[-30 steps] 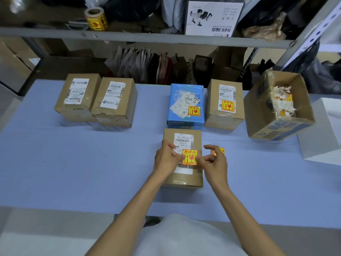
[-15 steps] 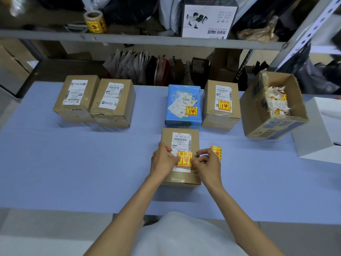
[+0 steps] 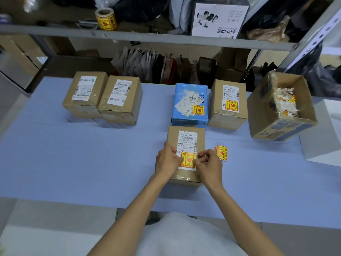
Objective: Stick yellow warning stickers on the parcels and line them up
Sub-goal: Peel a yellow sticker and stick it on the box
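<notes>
Left hand (image 3: 168, 161) at nine o'clock, right hand (image 3: 210, 165) at three: curled fingers (image 3: 206, 159) pinch the yellow sticker (image 3: 188, 159) by its edges, likely squaring it onto the near parcel (image 3: 173, 137) on the table (image 3: 73, 163).

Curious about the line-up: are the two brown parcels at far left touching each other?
Touching. In the head view the leftmost parcel and the second parcel meet side to side, with no gap showing between them.

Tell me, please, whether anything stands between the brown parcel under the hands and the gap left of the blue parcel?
Nothing visible does. The brown cardboard parcel, where the left hand and right hand pinch the yellow warning sticker, sits before the blue parcel; the blue table cover towards that gap is bare.
</notes>
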Demonstrator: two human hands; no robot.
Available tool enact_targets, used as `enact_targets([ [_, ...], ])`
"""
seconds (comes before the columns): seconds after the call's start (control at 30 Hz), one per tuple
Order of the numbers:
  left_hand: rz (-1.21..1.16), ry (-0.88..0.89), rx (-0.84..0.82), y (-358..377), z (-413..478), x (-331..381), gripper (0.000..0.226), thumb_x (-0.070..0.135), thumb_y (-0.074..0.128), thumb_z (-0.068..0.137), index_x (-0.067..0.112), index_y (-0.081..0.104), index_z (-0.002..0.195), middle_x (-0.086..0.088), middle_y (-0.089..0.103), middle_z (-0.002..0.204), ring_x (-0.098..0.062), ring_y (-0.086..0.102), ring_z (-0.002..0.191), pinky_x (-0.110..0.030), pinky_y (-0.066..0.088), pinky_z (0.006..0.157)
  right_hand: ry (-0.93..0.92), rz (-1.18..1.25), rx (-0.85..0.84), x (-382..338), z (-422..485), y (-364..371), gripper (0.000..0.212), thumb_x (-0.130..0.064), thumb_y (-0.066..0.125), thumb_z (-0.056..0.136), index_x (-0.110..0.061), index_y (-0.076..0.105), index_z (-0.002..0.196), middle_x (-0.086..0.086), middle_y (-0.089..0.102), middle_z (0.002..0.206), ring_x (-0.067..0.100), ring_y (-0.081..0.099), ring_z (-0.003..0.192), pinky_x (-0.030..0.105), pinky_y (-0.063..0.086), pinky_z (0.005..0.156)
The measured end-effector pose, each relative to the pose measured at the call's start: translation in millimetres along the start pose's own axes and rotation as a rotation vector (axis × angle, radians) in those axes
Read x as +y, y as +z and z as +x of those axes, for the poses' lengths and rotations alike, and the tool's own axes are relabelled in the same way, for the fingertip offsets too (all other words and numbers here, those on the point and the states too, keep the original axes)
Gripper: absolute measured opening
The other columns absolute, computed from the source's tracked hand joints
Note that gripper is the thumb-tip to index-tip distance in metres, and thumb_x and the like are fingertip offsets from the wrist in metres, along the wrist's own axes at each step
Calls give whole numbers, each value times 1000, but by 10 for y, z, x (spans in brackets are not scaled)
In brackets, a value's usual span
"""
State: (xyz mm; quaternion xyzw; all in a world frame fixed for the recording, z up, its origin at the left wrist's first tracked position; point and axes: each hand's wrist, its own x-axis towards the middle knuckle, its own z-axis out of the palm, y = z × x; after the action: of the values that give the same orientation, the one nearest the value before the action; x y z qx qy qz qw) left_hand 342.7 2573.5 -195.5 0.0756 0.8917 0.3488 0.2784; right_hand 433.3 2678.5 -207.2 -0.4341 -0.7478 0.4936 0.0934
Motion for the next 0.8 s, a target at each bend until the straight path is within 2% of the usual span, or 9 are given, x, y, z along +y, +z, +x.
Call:
enact_targets([
  [0.17,37,3,10,17,-10,13,32,22,71,80,17,43,95,-6,68,102,-23,63,91,-19,33,52,-7,-29,3,14,0,18,18,-2,69,74,-13,59,85,0,62,70,11,58,65,23,47,61],
  [0.37,62,6,8,-2,-27,39,33,23,72,80,17,44,96,-5,68,104,-21,63,90,-17,31,50,-23,-38,17,34,7,41,17,-3,69,73,-12,59,84,-3,61,67,8,56,62,22,45,60],
  [0.5,65,-2,10,-4,-38,55,34,22,72,77,16,45,97,-7,67,105,-24,63,93,-23,39,58,-45,-68,24,46,-1,39,16,-6,70,73,-12,59,84,-5,61,65,8,58,62,24,46,59],
  [0.6,89,12,-15,1,-51,90,34,20,70,81,15,41,98,-9,64,111,-24,61,95,-18,33,50,-60,-108,18,43,16,33,15,-9,71,72,-12,60,81,-7,61,63,9,58,62,28,47,59],
  [0.7,113,33,-25,3,-40,97,37,19,68,84,11,42,109,-10,62,117,-26,63,100,-20,41,60,-50,-134,16,62,34,2,15,-15,73,70,-14,60,75,-7,60,60,11,58,61,30,45,58],
  [0.8,123,48,-24,6,-40,99,44,19,67,86,8,40,118,-11,61,121,-28,62,103,-26,44,69,-16,-155,29,112,44,-83,25,-26,79,69,-14,58,71,-6,59,60,11,56,61,27,39,54],
])
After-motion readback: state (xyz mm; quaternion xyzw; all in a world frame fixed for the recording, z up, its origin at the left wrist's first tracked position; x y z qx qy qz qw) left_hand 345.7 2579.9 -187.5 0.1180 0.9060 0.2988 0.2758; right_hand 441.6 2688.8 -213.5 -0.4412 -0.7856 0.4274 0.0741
